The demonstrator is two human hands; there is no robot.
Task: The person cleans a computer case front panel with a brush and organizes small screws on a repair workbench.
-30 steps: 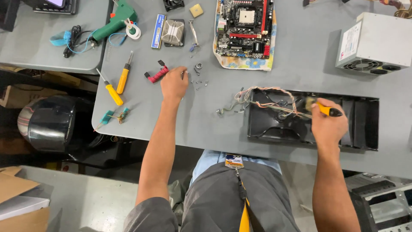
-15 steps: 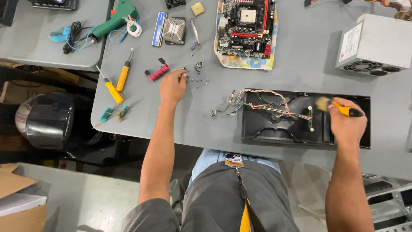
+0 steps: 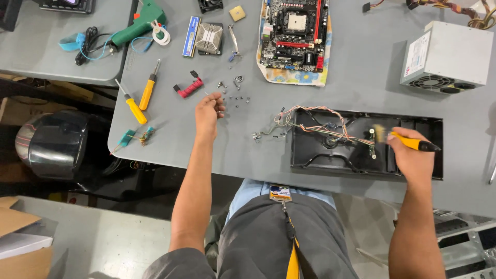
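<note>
The right hand is clamped on a yellow-handled brush over the black tray, which holds loose coloured wires. The left hand, fingertips pinched together, hovers beside small screws on the grey worktop. Two yellow screwdrivers, a motherboard and a power supply lie around.

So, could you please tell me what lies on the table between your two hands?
In the head view, a bundle of loose coloured wires and the black panel's left end lie between them.
</note>
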